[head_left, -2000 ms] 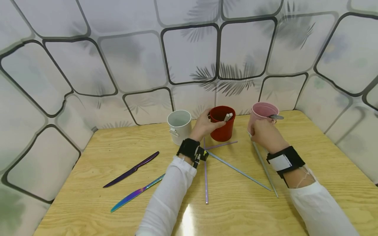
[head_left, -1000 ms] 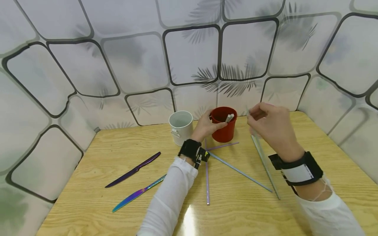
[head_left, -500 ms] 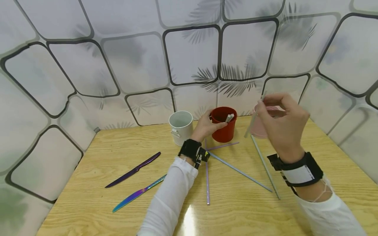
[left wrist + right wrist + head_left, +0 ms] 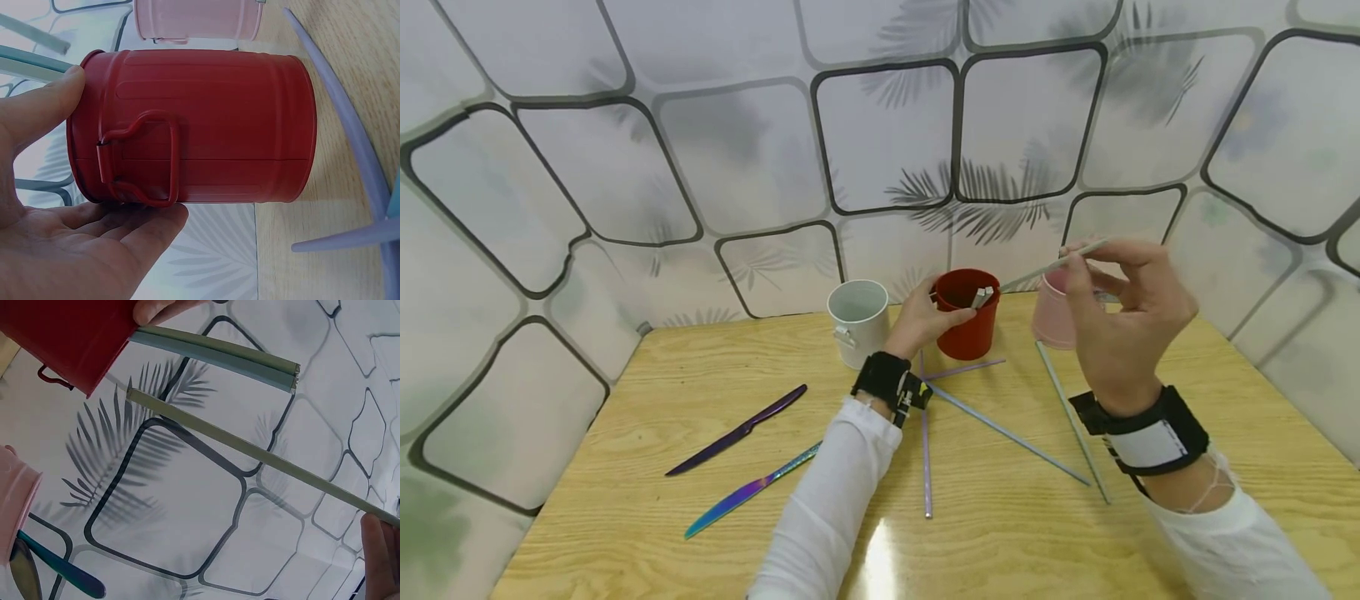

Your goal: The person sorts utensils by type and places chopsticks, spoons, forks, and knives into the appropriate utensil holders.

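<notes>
My left hand (image 4: 921, 321) holds the small red bucket (image 4: 966, 333) by its rim, thumb at the front and fingers along the side near the folded handle (image 4: 172, 159). Two chopsticks (image 4: 225, 359), greenish and bluish, stand in that bucket, square ends up, close by the thumb. To the right, my right hand (image 4: 1123, 325) pinches a pale green chopstick (image 4: 250, 450) near one end, raised off the table. It slants down to the left; its free tip is near the red bucket's rim, outside it in the right wrist view.
Right of the red bucket stands a pink bucket (image 4: 1054, 317) with spoon-like handles (image 4: 65, 569) sticking out. A white bucket (image 4: 861, 329) is on the left. Purple, blue and green chopsticks (image 4: 1072, 421) lie in front. Two table knives (image 4: 737, 433) lie at left. A patterned wall backs the table.
My right hand has picked the pale green chopstick off the table in front of the pink bucket, lifted it and swung its tip left toward the red bucket. My left hand stays put.
</notes>
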{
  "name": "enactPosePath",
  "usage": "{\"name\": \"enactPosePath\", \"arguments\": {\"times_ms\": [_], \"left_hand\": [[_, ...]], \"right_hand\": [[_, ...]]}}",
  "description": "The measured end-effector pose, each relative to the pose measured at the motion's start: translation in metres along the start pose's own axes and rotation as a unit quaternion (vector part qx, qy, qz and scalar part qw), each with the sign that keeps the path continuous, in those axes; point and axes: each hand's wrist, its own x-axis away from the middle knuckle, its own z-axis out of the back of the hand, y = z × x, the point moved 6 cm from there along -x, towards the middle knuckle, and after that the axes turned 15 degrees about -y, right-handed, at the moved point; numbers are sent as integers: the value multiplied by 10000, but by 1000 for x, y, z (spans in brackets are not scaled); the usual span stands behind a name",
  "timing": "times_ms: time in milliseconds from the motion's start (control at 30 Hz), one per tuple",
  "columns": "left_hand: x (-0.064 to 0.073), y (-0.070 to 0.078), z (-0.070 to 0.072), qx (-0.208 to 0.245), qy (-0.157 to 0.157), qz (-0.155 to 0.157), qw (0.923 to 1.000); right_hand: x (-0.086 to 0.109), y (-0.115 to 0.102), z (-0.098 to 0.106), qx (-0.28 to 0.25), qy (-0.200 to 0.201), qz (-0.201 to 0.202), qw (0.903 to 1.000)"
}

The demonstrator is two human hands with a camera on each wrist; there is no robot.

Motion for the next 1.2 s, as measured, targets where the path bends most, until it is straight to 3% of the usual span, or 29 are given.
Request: {"name": "enactPosePath", "arguments": {"times_ms": [400,600,867,1200], "left_hand": [[0,-1,-1,149,-57,46,9999],[0,-1,0,99,14,80,9999],[-1,-2,0,89,23,-21,10000],[0,-1,0,-1,62,47,10000]], "right_hand": [[16,19,-17,-151,-897,178,9957],[22,32,-23,391,-1354,1,9900],[30,46,-32,1218,-2181,-323,9677],[38,64,-34,1479,-2589,-623,9525]]}}
